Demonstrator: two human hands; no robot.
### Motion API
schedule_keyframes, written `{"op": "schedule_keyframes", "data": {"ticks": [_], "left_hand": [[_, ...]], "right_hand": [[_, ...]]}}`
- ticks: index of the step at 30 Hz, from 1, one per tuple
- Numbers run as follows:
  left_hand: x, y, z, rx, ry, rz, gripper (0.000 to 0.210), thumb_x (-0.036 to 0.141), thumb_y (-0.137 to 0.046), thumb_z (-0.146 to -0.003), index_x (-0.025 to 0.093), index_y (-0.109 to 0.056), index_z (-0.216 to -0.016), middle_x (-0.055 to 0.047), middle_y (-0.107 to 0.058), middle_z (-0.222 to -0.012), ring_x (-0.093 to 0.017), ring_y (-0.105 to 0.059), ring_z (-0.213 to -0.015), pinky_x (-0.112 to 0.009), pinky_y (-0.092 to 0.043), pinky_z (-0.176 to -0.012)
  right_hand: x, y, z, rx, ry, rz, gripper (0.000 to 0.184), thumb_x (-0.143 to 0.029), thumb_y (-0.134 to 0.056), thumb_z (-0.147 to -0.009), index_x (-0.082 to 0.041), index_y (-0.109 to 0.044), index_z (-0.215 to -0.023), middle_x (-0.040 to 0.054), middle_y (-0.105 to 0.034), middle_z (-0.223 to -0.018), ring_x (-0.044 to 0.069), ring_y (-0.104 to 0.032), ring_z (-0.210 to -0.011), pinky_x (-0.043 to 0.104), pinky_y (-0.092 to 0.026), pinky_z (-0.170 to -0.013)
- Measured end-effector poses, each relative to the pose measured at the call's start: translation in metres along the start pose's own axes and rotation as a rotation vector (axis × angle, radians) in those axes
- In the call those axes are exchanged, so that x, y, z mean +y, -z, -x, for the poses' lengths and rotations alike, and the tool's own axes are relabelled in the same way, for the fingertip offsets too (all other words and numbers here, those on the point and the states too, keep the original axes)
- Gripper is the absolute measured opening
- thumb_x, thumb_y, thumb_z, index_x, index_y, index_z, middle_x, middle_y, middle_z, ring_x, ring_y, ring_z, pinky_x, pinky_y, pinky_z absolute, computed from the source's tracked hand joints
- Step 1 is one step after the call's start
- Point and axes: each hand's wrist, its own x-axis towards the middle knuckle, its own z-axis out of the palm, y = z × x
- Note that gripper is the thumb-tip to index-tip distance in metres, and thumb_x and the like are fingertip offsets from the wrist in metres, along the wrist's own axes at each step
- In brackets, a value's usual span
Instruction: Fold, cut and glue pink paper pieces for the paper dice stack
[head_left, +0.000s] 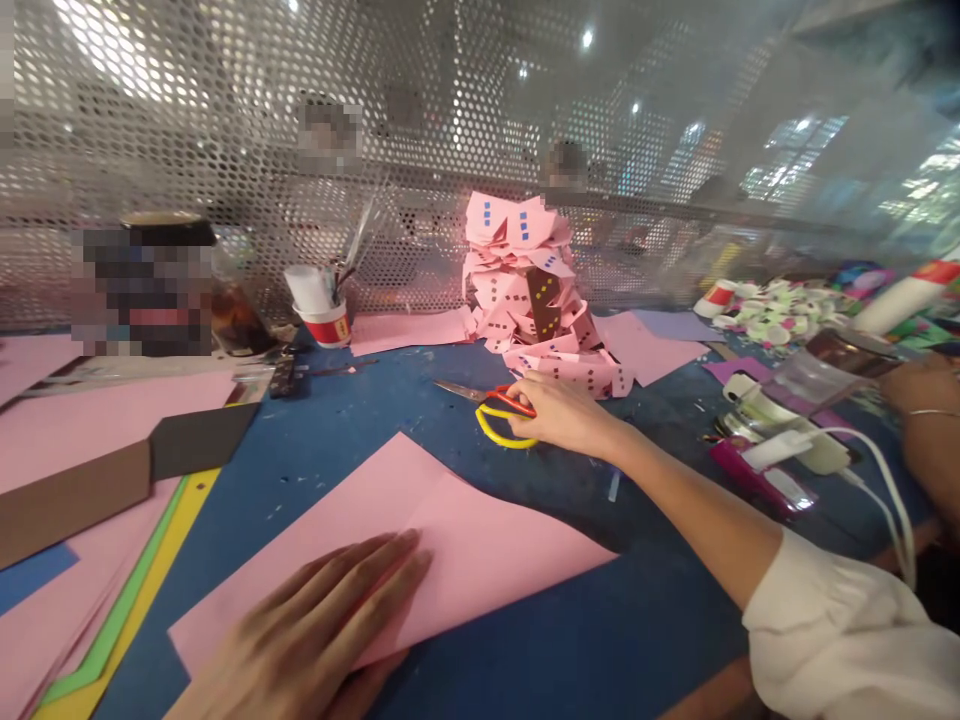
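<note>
My left hand (pixel 322 620) lies on a large sheet of pink paper (pixel 480 540), fingers stretched out flat and pointing up to the right. The sheet looks folded; its right corner lifts slightly off the blue table. Farther out, my right hand (pixel 562 415), in a white sleeve, has its fingers around the handles of a pair of scissors (pixel 504 425). One handle is red, the other yellow. The blades point left. Just behind that hand stands a stacked pink paper model (pixel 532 290) with small blue, yellow and dark squares on it.
Coloured sheets (pixel 112 540) and dark card strips (pixel 202 440) lie left. A red-white cup (pixel 322 315) holds tools by the perforated metal screen (pixel 420 120). At right are a tape dispenser (pixel 802 390), a white cable (pixel 892 480), paper scraps (pixel 787 315) and another person's arm (pixel 926 400).
</note>
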Motion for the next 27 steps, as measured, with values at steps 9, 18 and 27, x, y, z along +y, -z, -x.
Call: {"op": "schedule_keyframes", "data": {"ticks": [9,18,27], "left_hand": [[0.004,0.006,-0.004,-0.029,0.033,-0.016,0.059,0.043,-0.059,-0.098,0.022,-0.047,-0.152,-0.002,-0.061,-0.147,-0.02,-0.064,-0.125,-0.026,-0.052,-0.105],[0.008,0.018,-0.005,-0.088,0.054,-0.011,0.072,0.058,-0.057,-0.095,0.022,-0.04,-0.156,-0.003,-0.058,-0.149,-0.022,-0.065,-0.125,-0.029,-0.056,-0.1],[-0.026,0.04,-0.012,-0.13,0.177,0.084,0.061,0.047,-0.042,-0.104,0.034,-0.025,-0.162,0.0,-0.051,-0.155,-0.022,-0.054,-0.138,-0.034,-0.047,-0.113]], "right_hand": [[-0.03,0.022,0.035,-0.021,0.117,-0.091,0.023,-0.035,-0.06,-0.099,-0.02,-0.068,-0.113,0.0084,-0.069,-0.115,0.024,-0.064,-0.109,0.032,-0.044,-0.09],[-0.06,0.029,0.084,-0.325,0.075,-0.414,0.058,-0.058,-0.067,-0.09,-0.035,-0.053,-0.141,0.0032,-0.07,-0.123,0.027,-0.064,-0.113,0.035,-0.044,-0.092],[-0.059,-0.002,0.081,-0.312,0.024,-0.522,0.053,-0.03,-0.069,-0.088,-0.039,-0.054,-0.138,-0.0031,-0.064,-0.138,0.024,-0.06,-0.124,0.036,-0.042,-0.102]]}}
